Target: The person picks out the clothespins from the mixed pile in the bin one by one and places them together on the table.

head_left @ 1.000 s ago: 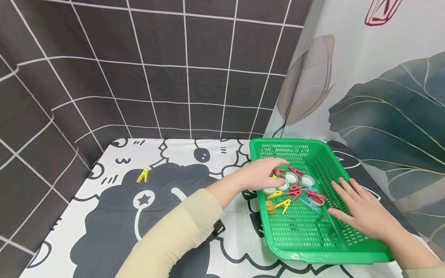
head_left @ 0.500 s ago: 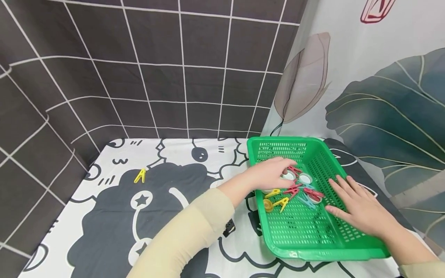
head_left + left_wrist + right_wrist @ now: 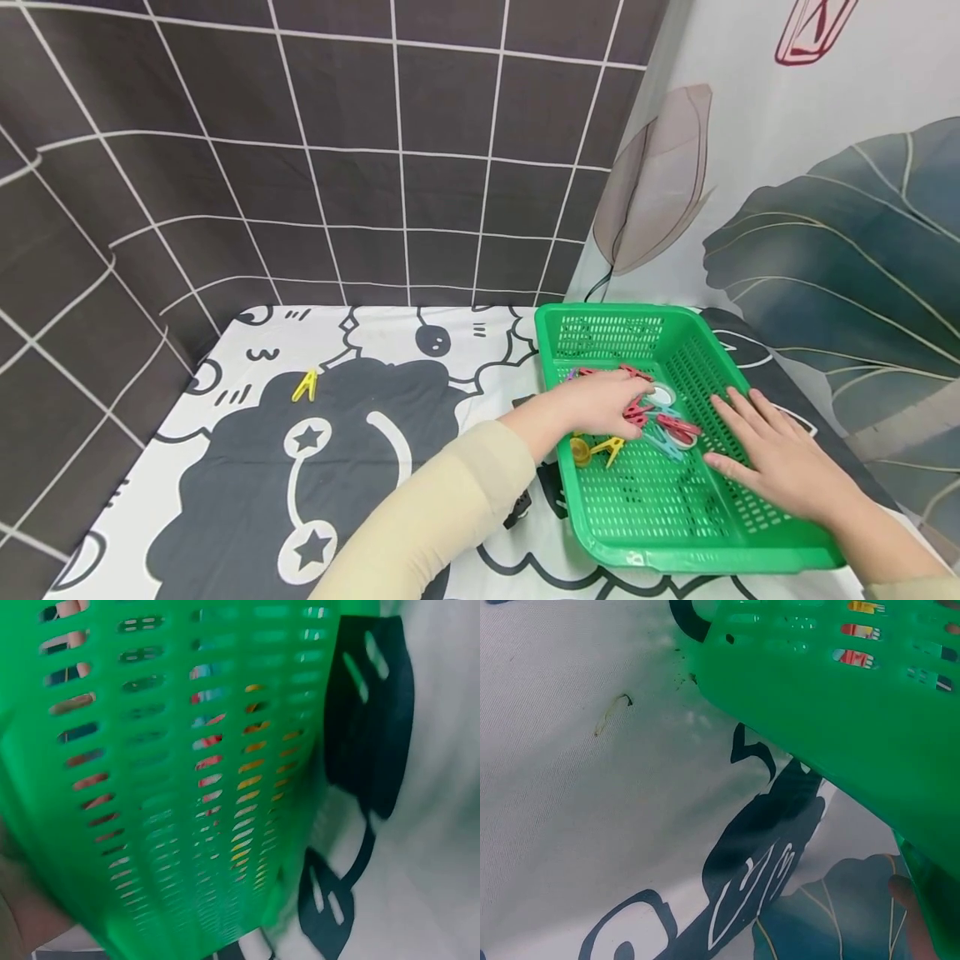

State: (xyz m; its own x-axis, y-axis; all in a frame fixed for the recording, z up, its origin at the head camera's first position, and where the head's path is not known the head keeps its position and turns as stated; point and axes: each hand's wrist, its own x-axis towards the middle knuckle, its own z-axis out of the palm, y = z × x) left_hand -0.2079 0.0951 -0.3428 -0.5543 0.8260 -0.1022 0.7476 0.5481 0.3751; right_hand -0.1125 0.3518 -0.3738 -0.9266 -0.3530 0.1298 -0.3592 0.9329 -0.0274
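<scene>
A: Green plastic fills the head view: a slotted basket (image 3: 675, 500) sits at about 4 o'clock on the counter (image 3: 225, 467), on a black-and-white cartoon cloth. What are the hands doing?

B: The left hand (image 3: 592, 404) reaches over the basket's left rim, its fingers (image 3: 628, 385) curled down onto the pile of clothes pegs (image 3: 660, 417); whether they pinch one I cannot tell. The right hand (image 3: 780, 458) lies flat, fingers straight, on the basket's right inner wall, at 3 o'clock from the pegs and apart from them.

A: Anything outside?

B: A yellow peg (image 3: 306, 385) lies alone at 9 o'clock, well apart.

A: The left wrist view?

B: Blurred basket wall, red and yellow pegs showing through the slots.

A: The right wrist view?

B: The basket's underside above the cloth. No readable writing anywhere.
</scene>
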